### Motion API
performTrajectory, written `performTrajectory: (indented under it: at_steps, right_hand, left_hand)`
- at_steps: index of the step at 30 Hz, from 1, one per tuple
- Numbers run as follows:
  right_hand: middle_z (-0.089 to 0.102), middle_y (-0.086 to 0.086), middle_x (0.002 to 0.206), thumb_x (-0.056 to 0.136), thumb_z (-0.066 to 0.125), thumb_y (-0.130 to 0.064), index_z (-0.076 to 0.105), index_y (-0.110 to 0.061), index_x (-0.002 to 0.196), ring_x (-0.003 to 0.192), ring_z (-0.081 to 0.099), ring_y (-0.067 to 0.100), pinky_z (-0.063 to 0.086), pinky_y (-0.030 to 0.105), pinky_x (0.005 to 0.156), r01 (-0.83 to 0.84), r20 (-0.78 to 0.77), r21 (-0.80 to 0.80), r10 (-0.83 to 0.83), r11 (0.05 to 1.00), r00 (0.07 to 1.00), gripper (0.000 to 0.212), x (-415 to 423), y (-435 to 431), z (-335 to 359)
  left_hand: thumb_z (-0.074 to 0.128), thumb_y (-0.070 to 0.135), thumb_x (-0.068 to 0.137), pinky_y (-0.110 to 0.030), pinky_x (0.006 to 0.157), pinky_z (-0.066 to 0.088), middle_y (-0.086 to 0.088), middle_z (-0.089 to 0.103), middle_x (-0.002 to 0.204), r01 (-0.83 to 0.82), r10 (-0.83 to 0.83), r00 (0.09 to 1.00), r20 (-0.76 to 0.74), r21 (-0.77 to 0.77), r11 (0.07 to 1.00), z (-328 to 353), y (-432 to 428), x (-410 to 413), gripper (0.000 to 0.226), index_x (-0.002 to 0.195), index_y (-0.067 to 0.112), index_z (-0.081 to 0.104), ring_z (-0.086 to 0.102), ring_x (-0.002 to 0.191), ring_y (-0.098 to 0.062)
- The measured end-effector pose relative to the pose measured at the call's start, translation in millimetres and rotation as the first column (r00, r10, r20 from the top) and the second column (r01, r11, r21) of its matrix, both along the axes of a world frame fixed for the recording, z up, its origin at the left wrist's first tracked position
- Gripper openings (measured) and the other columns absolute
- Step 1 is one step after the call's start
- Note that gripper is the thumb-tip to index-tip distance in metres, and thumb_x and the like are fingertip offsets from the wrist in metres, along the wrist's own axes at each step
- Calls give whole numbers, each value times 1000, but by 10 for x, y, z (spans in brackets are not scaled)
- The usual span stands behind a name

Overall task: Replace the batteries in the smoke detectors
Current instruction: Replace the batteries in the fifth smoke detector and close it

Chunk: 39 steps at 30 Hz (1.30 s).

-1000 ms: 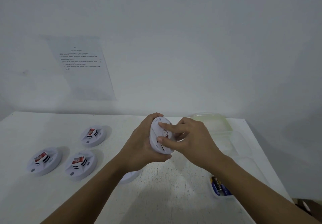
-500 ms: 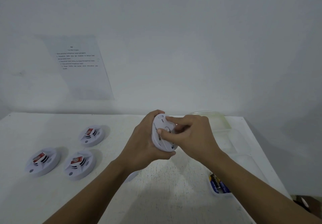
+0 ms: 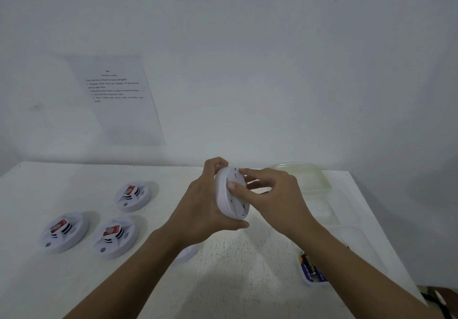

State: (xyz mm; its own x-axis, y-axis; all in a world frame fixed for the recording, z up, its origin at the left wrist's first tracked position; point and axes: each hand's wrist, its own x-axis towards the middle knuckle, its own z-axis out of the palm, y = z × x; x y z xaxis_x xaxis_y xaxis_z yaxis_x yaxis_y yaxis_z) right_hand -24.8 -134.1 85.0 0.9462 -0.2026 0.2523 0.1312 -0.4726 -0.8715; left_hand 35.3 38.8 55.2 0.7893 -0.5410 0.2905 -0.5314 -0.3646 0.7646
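I hold a white round smoke detector on edge above the table's middle. My left hand grips it from the left, fingers over the top rim and thumb under the bottom. My right hand pinches its back face with thumb and forefinger. Three more detectors lie on the left, each with a red-labelled battery on top: one at the back, one front left, one front middle. Another white round part peeks out under my left forearm. A small tray of batteries sits by my right forearm.
Clear plastic containers and a yellowish lid stand along the table's right side. A printed instruction sheet hangs on the white wall. The white table ends at its right edge near a dark object on the floor.
The detector has turned in my hands so its edge faces me more. My right fingers have shifted on its back face. Both hands stay in the same place.
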Motion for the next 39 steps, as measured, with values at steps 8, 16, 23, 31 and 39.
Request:
performTrajectory:
  at_steps: [8,16,23,31,39]
  right_hand:
    - [73,3,115,97,58,-40,66,-23,123,106,70,26,58,47,93,-198,-122,604,335,772,934,32,-55,17,145]
    - [70,13,121,98,55,-14,63,-11,125,113,67,32,60,42,88,-154,-29,800,294,580,955,29,-53,146,33]
    - [68,9,128,99,54,-15,59,-12,133,120,64,27,54,43,99,-199,39,796,280,572,959,34,-66,257,39]
    - [68,8,126,82,76,-1,56,-23,133,114,67,33,55,50,97,-220,-1,676,300,703,954,59,-140,244,36]
    - [73,8,116,77,79,-15,56,-18,124,104,72,31,59,46,88,-122,-56,718,231,685,971,52,-188,449,-100]
  left_hand:
    - [97,30,64,-19,108,39,14,52,140,-49,44,991,128,39,998,67,103,-54,93,140,22,44,43,119,19]
    - [93,47,61,-15,106,41,37,40,133,-89,89,996,22,-14,996,200,206,-225,88,131,43,41,44,123,8]
    - [90,51,58,-15,85,54,35,52,131,-143,142,990,-17,-147,979,182,349,-282,94,137,46,40,55,117,2]
    - [86,51,69,-27,93,58,30,57,133,-114,98,991,-87,-209,971,266,580,-214,84,140,40,42,61,119,-10]
    - [80,45,80,-27,91,57,32,55,135,-124,45,957,-288,-261,957,105,549,-376,72,134,60,35,60,120,1]
